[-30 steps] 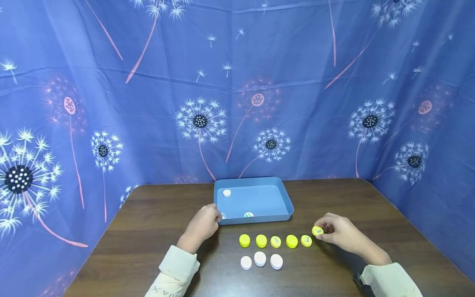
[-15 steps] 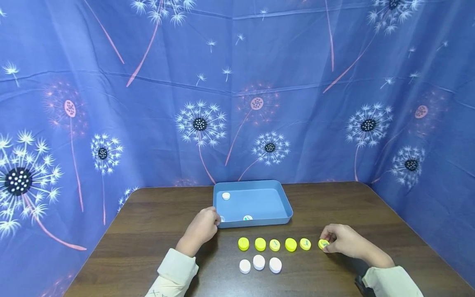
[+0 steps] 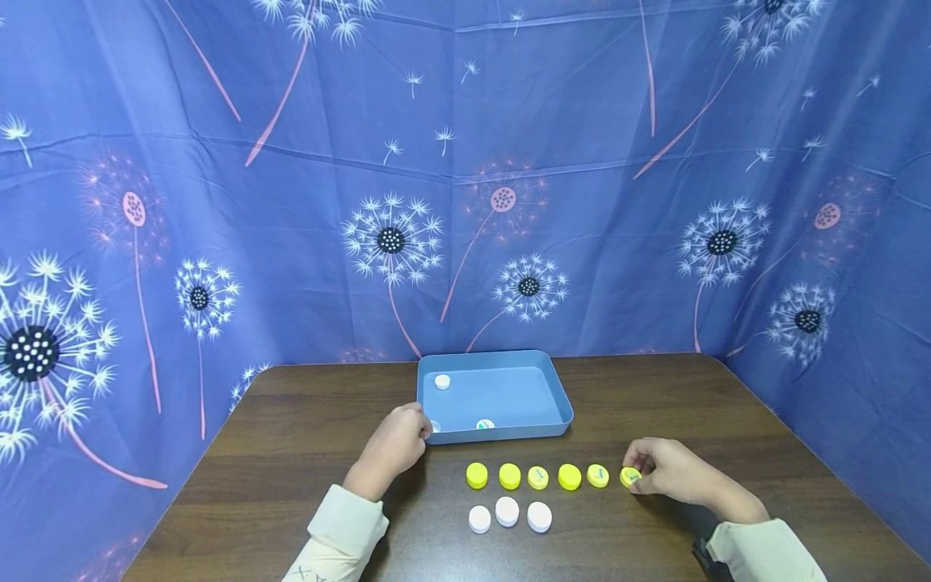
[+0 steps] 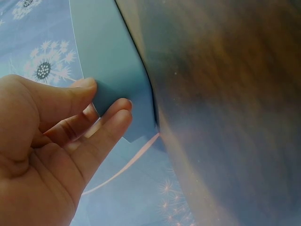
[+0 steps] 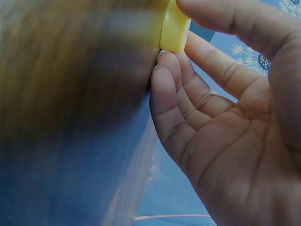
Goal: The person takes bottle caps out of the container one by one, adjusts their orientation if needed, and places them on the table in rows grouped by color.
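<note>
In the head view my right hand [image 3: 672, 475] pinches a yellow bottle cap [image 3: 630, 477] at the right end of a row of several yellow caps [image 3: 570, 477]. The right wrist view shows this cap [image 5: 175, 28] between thumb and fingers, its flat side against the table. My left hand [image 3: 393, 444] holds the near left corner of a blue tray [image 3: 502, 435]. From the left wrist, thumb and fingers [image 4: 121, 117] are seen gripping the tray's wall [image 4: 113, 52].
Three white caps [image 3: 507, 511] lie in front of the yellow row. Inside the tray are a white cap [image 3: 442, 381] at the back left and one with a green print [image 3: 485, 423] at the front. Another, beside my left hand, is partly hidden. A blue patterned cloth [image 3: 618, 242] hangs behind the table.
My right hand has moved right and toward me with the yellow cap, bringing it down in line with the row. The left hand stays at the tray's corner.
</note>
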The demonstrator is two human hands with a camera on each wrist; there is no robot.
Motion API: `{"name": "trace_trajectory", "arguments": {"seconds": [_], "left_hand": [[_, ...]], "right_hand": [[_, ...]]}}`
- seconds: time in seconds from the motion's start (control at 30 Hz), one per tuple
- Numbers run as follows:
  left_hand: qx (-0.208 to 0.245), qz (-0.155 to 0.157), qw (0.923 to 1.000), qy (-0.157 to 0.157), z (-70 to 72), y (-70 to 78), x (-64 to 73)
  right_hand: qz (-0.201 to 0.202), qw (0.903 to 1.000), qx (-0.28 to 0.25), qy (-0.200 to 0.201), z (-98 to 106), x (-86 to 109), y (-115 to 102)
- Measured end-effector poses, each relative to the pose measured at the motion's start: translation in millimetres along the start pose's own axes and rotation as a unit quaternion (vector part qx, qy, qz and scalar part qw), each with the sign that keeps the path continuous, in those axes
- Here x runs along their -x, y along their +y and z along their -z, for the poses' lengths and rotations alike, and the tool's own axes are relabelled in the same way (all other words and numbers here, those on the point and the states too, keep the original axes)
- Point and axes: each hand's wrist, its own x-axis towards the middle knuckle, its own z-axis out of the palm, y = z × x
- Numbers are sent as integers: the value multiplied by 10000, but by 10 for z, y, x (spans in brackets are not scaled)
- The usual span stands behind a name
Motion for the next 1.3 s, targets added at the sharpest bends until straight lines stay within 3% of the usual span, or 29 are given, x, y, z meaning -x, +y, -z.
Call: {"name": "trace_trajectory", "arguments": {"seconds": [0.87,1.0,1.17,1.3], "left_hand": [[-72,48,10000,-16,4,6,-9],[-79,39,10000,-29,14,2,-2],[-86,36,9999,-55,29,5,-11],[-61,49,10000,-45,18,-1,-10]], "right_hand": [[-226,9995,-197,-27,42,5,-10],[-198,9980,146,589,86,-18,-96],[156,9826,360,1814,119,-84,-318],[523,9746,452,2128,98,-169,-516]]}}
